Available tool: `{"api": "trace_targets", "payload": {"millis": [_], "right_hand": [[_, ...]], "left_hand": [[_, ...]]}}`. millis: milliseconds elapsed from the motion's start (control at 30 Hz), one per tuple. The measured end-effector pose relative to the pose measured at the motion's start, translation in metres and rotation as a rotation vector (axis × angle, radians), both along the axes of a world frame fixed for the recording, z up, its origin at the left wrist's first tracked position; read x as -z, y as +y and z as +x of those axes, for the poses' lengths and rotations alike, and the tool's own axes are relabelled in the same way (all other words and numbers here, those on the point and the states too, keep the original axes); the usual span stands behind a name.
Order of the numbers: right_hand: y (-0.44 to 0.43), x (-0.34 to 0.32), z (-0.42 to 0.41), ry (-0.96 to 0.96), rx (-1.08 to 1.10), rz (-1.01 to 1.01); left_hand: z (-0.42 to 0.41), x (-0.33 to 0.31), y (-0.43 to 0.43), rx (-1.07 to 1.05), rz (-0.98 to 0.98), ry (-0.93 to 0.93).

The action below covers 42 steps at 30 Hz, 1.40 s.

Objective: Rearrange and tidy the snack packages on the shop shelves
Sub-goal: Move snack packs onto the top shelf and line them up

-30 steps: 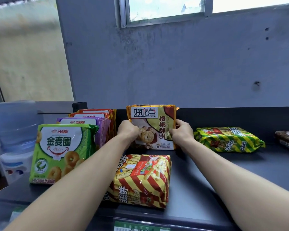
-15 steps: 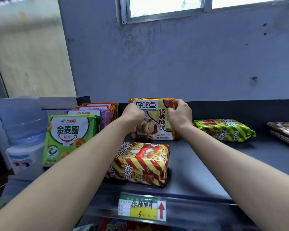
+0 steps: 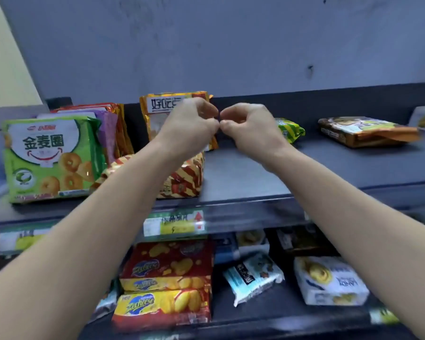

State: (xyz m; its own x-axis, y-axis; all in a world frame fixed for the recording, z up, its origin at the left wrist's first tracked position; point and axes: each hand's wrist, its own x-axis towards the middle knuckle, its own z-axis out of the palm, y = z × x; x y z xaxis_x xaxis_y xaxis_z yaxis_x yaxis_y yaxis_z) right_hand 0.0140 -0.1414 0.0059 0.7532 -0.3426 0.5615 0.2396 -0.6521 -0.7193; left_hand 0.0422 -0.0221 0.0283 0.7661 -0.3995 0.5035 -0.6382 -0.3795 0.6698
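Observation:
An orange walnut-biscuit package stands upright at the back of the dark top shelf. My left hand and my right hand hover in front of its right part with fingers curled, fingertips almost meeting, nothing held. A red-and-yellow striped package lies flat near the shelf's front edge, partly hidden by my left forearm. A green ring-biscuit package stands at the left with purple and orange packs behind it.
A green-and-yellow striped pack and a brown pack lie flat at the right of the top shelf. A price label sits on the shelf edge. Below lie Zacheese boxes, a pale blue packet and a white box.
Both hands have let go of the walnut-biscuit package and drawn back toward each other. The package stays upright. The view has tilted down, showing the lower shelf.

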Motion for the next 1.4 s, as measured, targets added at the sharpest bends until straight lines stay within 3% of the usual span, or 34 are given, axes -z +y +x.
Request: {"api": "trace_targets", "payload": {"millis": [233, 400, 833, 1100, 1400], "right_hand": [[-0.031, 0.032, -0.115, 0.049, 0.015, 0.001], [-0.061, 0.07, -0.179, 0.11, 0.05, 0.066], [-0.19, 0.171, -0.259, 0.475, 0.127, 0.131], [-0.228, 0.203, -0.267, 0.582, 0.06, 0.133], [-0.235, 0.229, -0.217, 0.654, 0.028, 0.346]], "left_hand": [[-0.087, 0.044, -0.021, 0.284, 0.022, 0.001], [-0.131, 0.079, -0.039, 0.335, 0.028, 0.099], [-0.191, 0.193, -0.146, 0.075, 0.1, 0.555], [-0.213, 0.226, -0.185, -0.01, 0.083, 0.659], [-0.162, 0.268, -0.213, -0.076, 0.003, 0.77]]}}
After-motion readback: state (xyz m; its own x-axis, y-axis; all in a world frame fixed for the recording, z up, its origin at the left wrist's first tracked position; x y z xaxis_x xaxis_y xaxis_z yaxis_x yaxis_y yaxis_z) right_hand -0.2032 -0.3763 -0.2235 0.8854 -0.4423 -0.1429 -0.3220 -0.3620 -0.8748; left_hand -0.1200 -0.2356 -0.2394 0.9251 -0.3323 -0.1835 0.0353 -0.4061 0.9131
